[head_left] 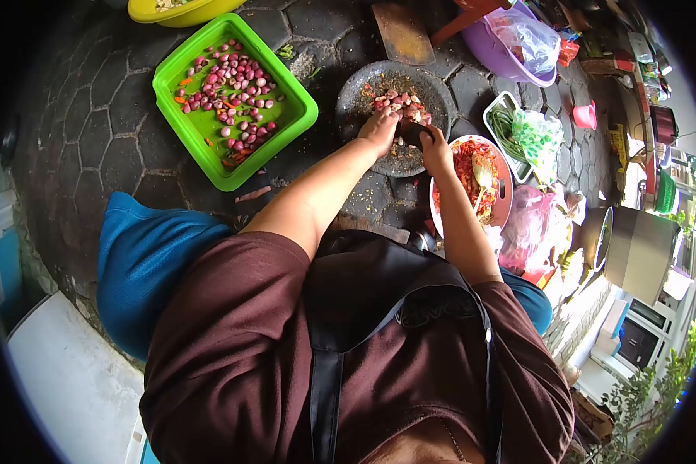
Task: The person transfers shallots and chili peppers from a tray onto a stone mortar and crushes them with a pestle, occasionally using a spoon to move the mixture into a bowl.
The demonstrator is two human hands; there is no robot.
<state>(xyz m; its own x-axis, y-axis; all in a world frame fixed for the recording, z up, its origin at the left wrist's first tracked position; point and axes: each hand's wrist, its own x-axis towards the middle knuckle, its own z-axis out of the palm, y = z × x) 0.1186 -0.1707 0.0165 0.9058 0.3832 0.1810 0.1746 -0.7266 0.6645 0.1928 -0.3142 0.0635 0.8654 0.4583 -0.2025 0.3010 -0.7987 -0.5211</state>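
A round grey stone mortar [353, 97] stands on the dark paving, with peeled shallots [398, 100] heaped in its upper middle and bits of ground paste around them. My left hand [379, 130] reaches over the mortar from the left, its fingers stretched against the near side of the shallots. On the right side of the mortar my right hand [437, 153] is closed around a dark stone pestle [412, 134], which rests close to the shallots. Partly beneath my right forearm is a pink-rimmed bowl [505, 172] of chopped red chillies with a pale spoon [483, 172] in it.
A green tray [305, 116] of shallots and chillies lies at left, below a yellow basin [185, 14]. Behind the mortar lies a wooden board [402, 35]. At right are a purple tub [487, 54], a white basket [496, 108] of green beans and plastic bags [527, 224].
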